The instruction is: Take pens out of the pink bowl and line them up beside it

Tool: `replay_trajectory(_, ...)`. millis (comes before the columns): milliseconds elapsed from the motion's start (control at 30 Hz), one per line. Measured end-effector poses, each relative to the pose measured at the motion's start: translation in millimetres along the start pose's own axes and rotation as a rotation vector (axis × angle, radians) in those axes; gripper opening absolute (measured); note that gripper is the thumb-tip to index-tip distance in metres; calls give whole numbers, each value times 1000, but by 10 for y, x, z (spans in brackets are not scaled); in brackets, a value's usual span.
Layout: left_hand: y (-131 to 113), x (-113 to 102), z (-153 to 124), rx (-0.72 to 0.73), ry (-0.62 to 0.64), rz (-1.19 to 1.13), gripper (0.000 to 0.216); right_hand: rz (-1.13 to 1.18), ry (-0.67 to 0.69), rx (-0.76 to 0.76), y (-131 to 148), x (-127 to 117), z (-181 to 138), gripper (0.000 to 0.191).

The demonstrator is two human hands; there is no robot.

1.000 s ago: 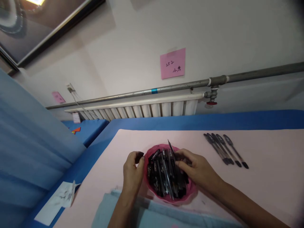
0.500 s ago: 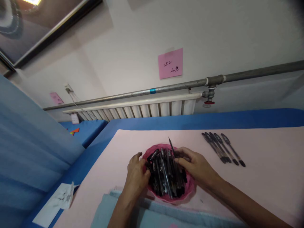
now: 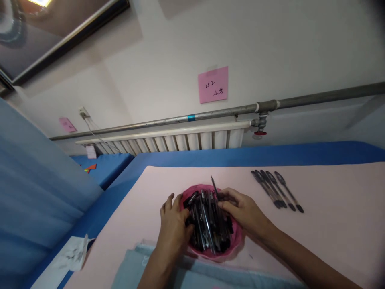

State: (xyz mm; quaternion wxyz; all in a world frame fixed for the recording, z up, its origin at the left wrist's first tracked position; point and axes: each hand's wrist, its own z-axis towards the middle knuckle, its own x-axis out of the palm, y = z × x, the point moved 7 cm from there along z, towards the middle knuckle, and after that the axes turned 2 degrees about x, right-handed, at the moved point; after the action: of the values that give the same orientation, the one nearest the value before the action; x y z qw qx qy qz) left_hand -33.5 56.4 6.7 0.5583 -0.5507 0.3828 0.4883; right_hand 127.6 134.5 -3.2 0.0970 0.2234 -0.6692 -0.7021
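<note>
A pink basket (image 3: 237, 245) full of black and clear pens (image 3: 207, 224) stands on the pink sheet in front of me. My left hand (image 3: 173, 224) lies at its left rim, fingers spread, thumb reaching in against the pens. On the opposite side, my right hand (image 3: 245, 208) is closed at the rim. Thumb and fingers pinch a pen (image 3: 214, 185) whose pointed tip sticks up above the others; its lower part is hidden among them. To the right, several capped pens (image 3: 272, 190) lie slanted side by side on the sheet.
A folded light-blue cloth (image 3: 132, 267) lies along the near edge. White paper (image 3: 67, 257) sits at the lower left, beside a blue curtain (image 3: 39, 192). Behind the blue-covered table (image 3: 192, 159) run a radiator (image 3: 180, 140) and a pipe (image 3: 225, 111) with a red valve.
The whole view has shifted slightly left and down. My left fingers have spread a little more, and the thumb is further among the pens. My right hand keeps its pinch.
</note>
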Motion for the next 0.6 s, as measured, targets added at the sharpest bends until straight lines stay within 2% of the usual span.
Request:
replay_trajectory(133, -42, -6, 5, 25, -36, -1, 21, 54, 9, 13, -27, 5, 3, 18)
replay_trajectory(233, -4, -57, 10, 4, -73, -162, 12, 71, -3, 17, -22, -15, 2, 19)
replay_trajectory(333, 105, -134, 2, -96, -117, -612, 7, 41, 15, 1, 56, 10, -38, 18)
replay_trajectory(467, 203, -88, -14, -314, -120, -1399, 15, -31, 192, -1, 200, 227, -174, 17)
replay_trajectory(533, 221, -43, -19, -413, -139, -1651, 28, -79, 256, -8, 255, 328, -243, 17)
replay_trajectory(600, 238, -10, -20, -478, -169, -1796, 34, -129, 288, -23, 282, 392, -288, 18)
